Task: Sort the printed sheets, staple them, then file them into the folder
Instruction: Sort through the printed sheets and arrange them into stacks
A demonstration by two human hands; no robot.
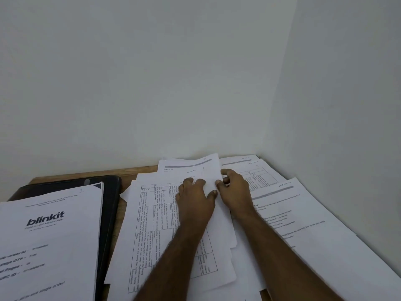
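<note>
The left hand (195, 199) pressed flat, the right hand (233, 190) pinched the thin, floppy, slippery white printed sheets (211, 172) by their edge

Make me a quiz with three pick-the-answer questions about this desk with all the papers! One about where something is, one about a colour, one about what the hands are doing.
1. Where does the white sheet printed "blinkit" lie?
A. on the black folder
B. under the right hand
C. on the wall

2. What colour is the flat folder?
A. red
B. black
C. yellow

3. What are the hands doing?
A. hanging in the air
B. resting on the white printed sheets
C. holding a stapler

Answers: 1 A, it covers the folder at the left. 2 B, its bare edge is black. 3 B, the left hand and right hand touch the middle sheets.
</note>
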